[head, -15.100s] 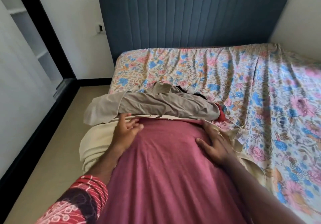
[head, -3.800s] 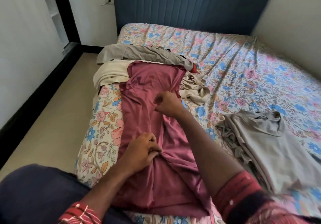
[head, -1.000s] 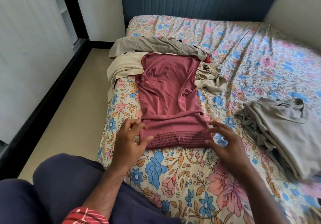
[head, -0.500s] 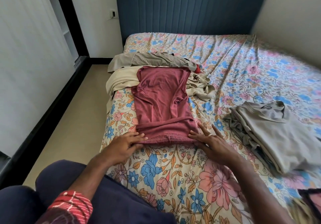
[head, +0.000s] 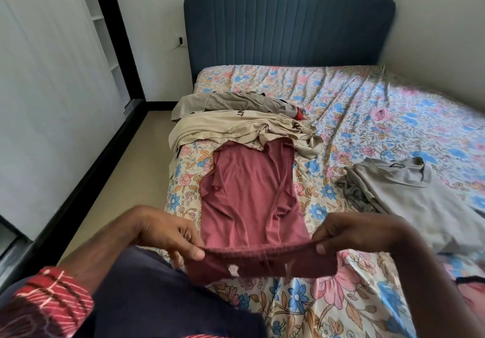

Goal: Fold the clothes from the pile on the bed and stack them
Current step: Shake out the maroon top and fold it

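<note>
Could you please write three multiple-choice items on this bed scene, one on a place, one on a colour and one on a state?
1. Where does the grey folded stack lie?
A. right of the shirt
B. on the floor
C. against the headboard

2. What colour is the shirt being folded?
A. green
B. dark pink
C. white

3. How do the hands stand?
A. both flat on the sheet
B. one hanging idle
C. both pinching the shirt's near edge

Answers:
1. A, since the stack rests on the floral sheet to the shirt's right.
2. B, since its cloth is dark pink throughout.
3. C, since the left hand and right hand each grip a corner of the lifted near edge.
</note>
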A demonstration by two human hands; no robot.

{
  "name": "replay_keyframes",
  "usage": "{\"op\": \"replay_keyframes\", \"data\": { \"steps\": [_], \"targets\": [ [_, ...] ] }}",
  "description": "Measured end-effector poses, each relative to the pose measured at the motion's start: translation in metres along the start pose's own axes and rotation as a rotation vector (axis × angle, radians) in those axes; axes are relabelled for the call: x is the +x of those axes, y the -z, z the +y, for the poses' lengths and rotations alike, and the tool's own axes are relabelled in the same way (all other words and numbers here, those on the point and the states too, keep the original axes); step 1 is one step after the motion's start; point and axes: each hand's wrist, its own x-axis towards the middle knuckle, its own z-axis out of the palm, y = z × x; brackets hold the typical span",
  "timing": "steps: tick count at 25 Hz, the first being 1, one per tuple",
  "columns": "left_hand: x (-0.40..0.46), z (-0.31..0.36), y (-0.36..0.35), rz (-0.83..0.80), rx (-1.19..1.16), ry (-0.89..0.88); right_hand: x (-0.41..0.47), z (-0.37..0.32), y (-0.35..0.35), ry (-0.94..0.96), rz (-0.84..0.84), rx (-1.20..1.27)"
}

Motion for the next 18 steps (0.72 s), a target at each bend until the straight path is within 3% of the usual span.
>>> {"op": "replay_keyframes", "data": {
  "steps": [2,5,9,14,18],
  "targets": [
    [-0.003,-0.002,0.003,-0.029,-0.034,-0.057,-0.002,-0.007,0.005,0.031,-0.026,0.026],
    [0.0,-0.007,0.027,0.135,-0.082,-0.1,0.012,0.003,0.021,0.081,0.073,0.116],
    [0.023,-0.007,0.079,0.567,-0.169,-0.047,0.056,0.038,0.06,0.111,0.455,0.212],
    [0.087,-0.002,0.147,1.044,-0.209,-0.123,0.128,0.079,0.118,-0.081,0.935,0.163],
    [0.13,0.004,0.215,1.272,-0.207,-0.214,0.162,0.077,0.169,-0.189,1.267,0.037]
  ]
}}
